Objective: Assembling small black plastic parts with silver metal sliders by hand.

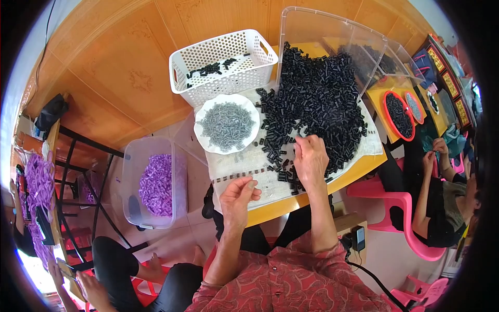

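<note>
My left hand (239, 202) is over the front edge of a white cloth (221, 160), its thumb and index finger pinched together. Whatever lies between those fingertips is too small to make out. A short line of small dark pieces (244, 174) runs along the cloth just beyond it. At the near edge of a large heap of short black tubes (322, 88), my right hand (311, 160) has its fingers bent inward; what they grip is hidden. Left of the heap, a white scalloped plate (198, 127) bears a mound of small clear-grey pieces (227, 125).
Behind the plate stands a white perforated basket (228, 89) with some black tubes. A clear bin (312, 23) borders the heap. Purple pieces (156, 187) fill part of a floor tub (130, 179). Another person's hands (435, 153) are near a pink chair (379, 193); another person sits lower left.
</note>
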`<state>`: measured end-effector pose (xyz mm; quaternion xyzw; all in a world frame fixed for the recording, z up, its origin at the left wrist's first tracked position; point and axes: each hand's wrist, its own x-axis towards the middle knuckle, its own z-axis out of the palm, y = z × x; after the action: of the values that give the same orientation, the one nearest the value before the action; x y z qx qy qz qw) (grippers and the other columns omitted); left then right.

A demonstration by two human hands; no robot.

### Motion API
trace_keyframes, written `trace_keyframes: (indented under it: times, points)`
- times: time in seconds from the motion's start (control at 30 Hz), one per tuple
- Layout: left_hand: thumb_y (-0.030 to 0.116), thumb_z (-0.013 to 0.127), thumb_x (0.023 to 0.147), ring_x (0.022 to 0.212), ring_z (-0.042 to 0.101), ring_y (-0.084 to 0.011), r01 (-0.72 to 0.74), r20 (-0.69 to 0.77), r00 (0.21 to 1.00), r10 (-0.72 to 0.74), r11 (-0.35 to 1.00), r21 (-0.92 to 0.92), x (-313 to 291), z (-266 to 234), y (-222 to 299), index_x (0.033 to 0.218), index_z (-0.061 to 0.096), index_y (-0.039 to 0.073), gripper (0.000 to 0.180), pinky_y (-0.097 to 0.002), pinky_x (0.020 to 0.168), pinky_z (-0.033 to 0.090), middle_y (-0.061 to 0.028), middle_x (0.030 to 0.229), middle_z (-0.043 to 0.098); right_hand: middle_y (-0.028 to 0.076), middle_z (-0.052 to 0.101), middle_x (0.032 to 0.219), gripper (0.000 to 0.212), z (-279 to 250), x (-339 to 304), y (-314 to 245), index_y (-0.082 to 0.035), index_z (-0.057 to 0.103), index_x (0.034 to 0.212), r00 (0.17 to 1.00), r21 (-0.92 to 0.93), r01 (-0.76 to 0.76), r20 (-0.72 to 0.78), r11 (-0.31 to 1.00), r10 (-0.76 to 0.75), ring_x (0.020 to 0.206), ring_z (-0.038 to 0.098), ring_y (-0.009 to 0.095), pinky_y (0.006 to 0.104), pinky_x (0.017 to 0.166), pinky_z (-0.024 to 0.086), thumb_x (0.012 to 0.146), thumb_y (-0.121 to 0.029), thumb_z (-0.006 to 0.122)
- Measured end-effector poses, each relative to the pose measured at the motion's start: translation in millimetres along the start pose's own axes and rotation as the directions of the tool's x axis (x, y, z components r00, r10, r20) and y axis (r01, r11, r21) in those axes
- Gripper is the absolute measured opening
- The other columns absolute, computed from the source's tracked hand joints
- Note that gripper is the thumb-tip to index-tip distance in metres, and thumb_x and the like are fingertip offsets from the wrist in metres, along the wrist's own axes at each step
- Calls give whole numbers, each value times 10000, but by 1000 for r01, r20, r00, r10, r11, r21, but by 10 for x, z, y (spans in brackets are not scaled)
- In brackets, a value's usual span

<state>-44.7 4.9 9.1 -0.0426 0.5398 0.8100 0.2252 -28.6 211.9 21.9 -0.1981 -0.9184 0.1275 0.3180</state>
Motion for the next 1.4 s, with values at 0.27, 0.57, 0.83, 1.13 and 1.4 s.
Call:
trace_keyframes:
  times: [0.27,0.57,0.83,1.13,1.4]
  points:
    - [36,620,896,712,652,-138,2,8,1000,-2,999,47,-126,-72,-71,1045,625,-39,167,-241,626,541,-96,910,667,87,545,830,154,130,152,59,-63,687,897,983,-87,119,149,989,-105,825,519,273,395,688,392,745,-88,678]
    - [43,611,902,702,654,-142,2,11,1000,-3,999,54,-104,-121,-73,1030,632,-34,151,-244,610,533,-114,908,679,103,592,863,174,-47,-65,-128,-40,606,884,996,162,85,-8,983,-85,813,573,302,395,697,455,737,44,645]
    - [63,647,880,658,609,-80,-51,16,999,49,955,291,-55,-117,-4,1006,648,-17,149,-204,573,485,-39,810,657,81,603,852,185,-220,-386,-360,21,614,1014,976,583,-192,195,790,93,664,604,121,229,593,488,847,88,572]
    - [49,664,855,610,547,-48,-294,57,946,319,770,567,81,-77,48,962,666,-17,126,-209,542,444,1,732,619,53,574,846,183,-185,-662,-416,18,621,1014,918,734,-392,354,555,179,679,589,96,211,575,453,838,56,591]
    - [-19,635,778,705,630,-290,-445,207,826,523,381,810,220,-124,220,889,673,24,125,-359,629,498,-142,841,628,56,575,867,137,-224,-740,-457,21,611,967,912,747,-404,372,529,171,672,602,107,216,572,455,847,66,564]
